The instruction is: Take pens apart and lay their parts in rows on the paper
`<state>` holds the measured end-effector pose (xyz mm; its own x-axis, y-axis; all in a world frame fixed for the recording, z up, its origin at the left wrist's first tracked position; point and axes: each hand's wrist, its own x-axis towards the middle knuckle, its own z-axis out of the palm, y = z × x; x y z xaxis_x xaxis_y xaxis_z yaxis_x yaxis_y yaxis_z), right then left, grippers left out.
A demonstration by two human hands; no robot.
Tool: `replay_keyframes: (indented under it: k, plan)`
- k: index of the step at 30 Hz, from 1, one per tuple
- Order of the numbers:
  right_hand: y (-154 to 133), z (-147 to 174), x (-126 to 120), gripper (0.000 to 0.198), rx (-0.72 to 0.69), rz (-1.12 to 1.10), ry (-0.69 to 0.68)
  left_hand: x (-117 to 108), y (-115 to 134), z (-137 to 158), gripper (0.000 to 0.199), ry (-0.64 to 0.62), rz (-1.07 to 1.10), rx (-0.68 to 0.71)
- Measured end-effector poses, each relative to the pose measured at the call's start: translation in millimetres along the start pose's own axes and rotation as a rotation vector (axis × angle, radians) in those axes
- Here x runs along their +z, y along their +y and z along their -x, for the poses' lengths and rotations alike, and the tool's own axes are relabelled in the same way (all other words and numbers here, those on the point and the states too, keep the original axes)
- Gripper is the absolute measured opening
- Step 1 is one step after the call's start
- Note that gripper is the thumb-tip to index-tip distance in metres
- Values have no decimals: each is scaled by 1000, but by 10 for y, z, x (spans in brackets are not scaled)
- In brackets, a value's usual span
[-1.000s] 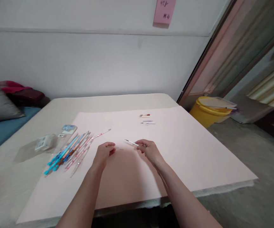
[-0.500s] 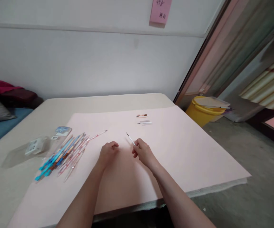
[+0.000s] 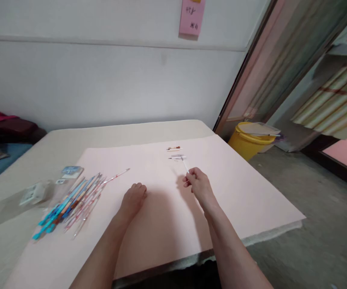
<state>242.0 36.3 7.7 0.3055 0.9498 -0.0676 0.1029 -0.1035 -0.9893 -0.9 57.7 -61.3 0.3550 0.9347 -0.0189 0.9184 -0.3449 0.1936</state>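
My right hand (image 3: 202,184) is closed in a pinch on a slim white pen (image 3: 185,165), held above the pink sheet and slanting up toward the small pieces. Just past its tip lie a white pen piece (image 3: 177,157) with a dark point and a clear part beside it. Behind them is a short brown and cream pen piece (image 3: 174,148). My left hand (image 3: 135,198) rests on the sheet with its fingers curled in, and nothing shows in it. To its left lies a loose pile of several blue, brown and clear pink pens (image 3: 71,204).
A pink sheet (image 3: 252,200) covers much of the pale table (image 3: 125,132). At the left are clear plastic packets (image 3: 35,194) and a blue and white packet (image 3: 71,171). A yellow bin (image 3: 245,140) stands beyond the right edge; a pink note (image 3: 192,18) hangs on the wall.
My right hand has moved right and forward with the white pen, toward the small pieces. My left hand has turned palm down, fingers curled. The view has shifted slightly right.
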Motion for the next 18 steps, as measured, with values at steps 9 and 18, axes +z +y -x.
replay_keyframes:
  k: [9, 18]
  plan:
    - [-55, -100, -364, 14, 152, -651, 331, 5, 188, 33, 23, -117, -169, -79]
    - [-106, -93, -491, 10, 197, -945, 391, 62, 214, 12, 19, -181, -201, -138]
